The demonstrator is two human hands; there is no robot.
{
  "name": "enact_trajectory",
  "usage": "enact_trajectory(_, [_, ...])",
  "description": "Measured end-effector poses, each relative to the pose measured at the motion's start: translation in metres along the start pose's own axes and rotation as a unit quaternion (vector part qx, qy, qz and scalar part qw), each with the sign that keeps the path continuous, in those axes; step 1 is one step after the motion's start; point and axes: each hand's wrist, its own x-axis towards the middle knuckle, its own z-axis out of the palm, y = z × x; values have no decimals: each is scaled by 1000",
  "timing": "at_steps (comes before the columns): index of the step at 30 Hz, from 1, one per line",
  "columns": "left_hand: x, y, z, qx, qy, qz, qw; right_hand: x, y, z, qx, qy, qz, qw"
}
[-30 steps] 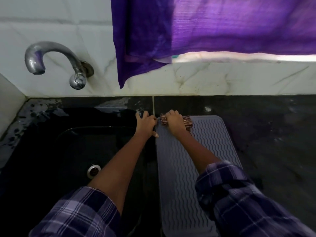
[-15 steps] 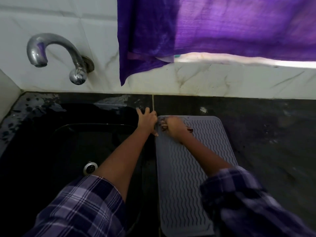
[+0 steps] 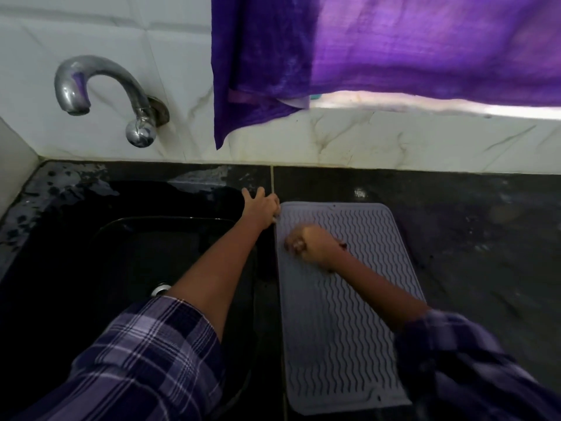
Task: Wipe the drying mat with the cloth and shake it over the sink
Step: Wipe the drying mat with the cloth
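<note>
A grey ribbed drying mat (image 3: 340, 314) lies flat on the dark counter, just right of the black sink (image 3: 127, 262). My right hand (image 3: 312, 244) is blurred with motion on the mat's upper left part and grips a small reddish-brown cloth (image 3: 293, 245), of which only bits show at the fingers. My left hand (image 3: 263, 205) lies with spread fingers on the counter at the mat's far left corner, its thumb touching the mat's edge.
A chrome tap (image 3: 100, 89) juts from the white tiled wall above the sink, whose drain (image 3: 160, 289) shows beside my left forearm. A purple curtain (image 3: 364, 50) hangs over the window ledge. Dark counter (image 3: 470, 238) stretches right of the mat.
My right hand has dragged the cloth from the mat's far left corner toward me along the mat. My left hand has stayed at the corner.
</note>
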Motion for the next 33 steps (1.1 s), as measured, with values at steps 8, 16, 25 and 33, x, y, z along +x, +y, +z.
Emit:
enact_trajectory(8, [0,4,-4,-18,-8,-9,1000,38,-16,-36,-46,82,36,995])
enact_trajectory(16, [-5,0,-1,-60,6,-4,998,-13,-16,-9,-46,-14,-7,999])
enact_trajectory(25, [-3,4,-3,-35,-14,-13,999,40,-30,-29,-39,70,63,995])
enact_trajectory(33, [-4,3,-13,-24,-45,-5,999,-23,-12,-5,-14,-97,-13,995])
